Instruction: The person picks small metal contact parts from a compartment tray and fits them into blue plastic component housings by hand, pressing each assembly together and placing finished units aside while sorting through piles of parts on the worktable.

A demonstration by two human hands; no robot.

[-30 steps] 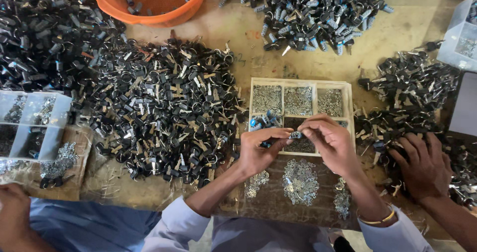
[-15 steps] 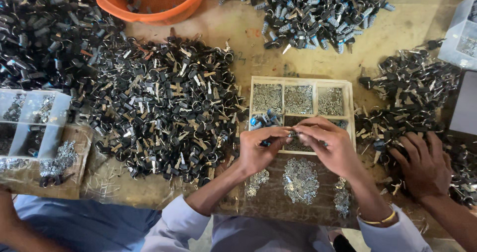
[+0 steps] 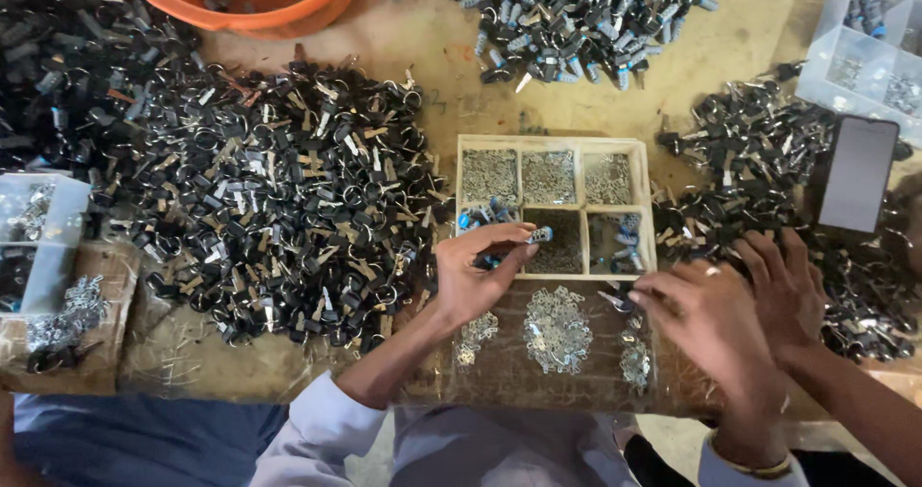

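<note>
Two hands separated since half a second ago: left hand (image 3: pixel 477 274) pinching small blue-and-silver metal part (image 3: pixel 540 234) over pale wooden six-compartment tray (image 3: pixel 552 142); right hand (image 3: pixel 706 316) dropped beside tray, fingertips pinching thin silver metal piece (image 3: pixel 613 300); joining apparently interrupted or completed

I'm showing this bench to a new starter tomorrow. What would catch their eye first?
Most striking is the big heap of black and metal parts spread left of centre, with an orange tub at the top edge. At centre sits a wooden compartment tray, where the left hand pinches a small blue-and-metal part and the right hand picks at small silver pieces below.
</note>
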